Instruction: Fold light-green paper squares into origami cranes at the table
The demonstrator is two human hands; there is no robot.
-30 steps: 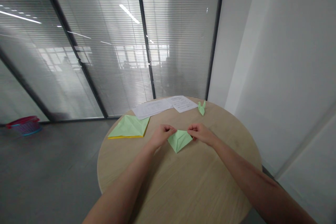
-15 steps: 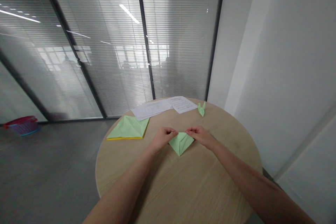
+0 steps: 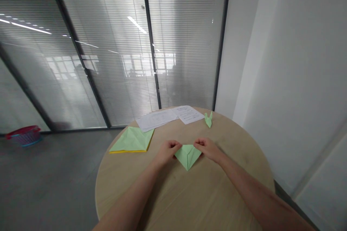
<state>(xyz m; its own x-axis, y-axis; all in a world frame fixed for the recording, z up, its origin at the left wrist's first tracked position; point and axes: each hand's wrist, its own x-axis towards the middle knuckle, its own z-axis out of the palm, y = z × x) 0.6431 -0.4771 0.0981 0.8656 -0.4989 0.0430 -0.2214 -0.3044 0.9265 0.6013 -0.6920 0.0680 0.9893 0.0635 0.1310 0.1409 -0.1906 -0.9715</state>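
Note:
A light green sheet of origami paper (image 3: 187, 156), folded into a triangle, points toward me with its straight edge on the far side. My left hand (image 3: 168, 150) pinches its left corner between thumb and fingers. The right corner is pinched the same way by my right hand (image 3: 207, 148). A crease and a folded flap run down the paper's middle. Beyond my right hand stands a small green folded paper crane (image 3: 208, 119).
The round wooden table (image 3: 173, 202) also bears a stack of green and yellow paper (image 3: 132, 140) at left and printed white sheets (image 3: 158, 118) at the far edge. A red basket (image 3: 25, 136) sits on the floor. A white wall (image 3: 298, 79) rises at right.
The camera has tilted up slightly, so everything sits lower in view. My hands are a little farther apart at the paper's corners, still pinching it.

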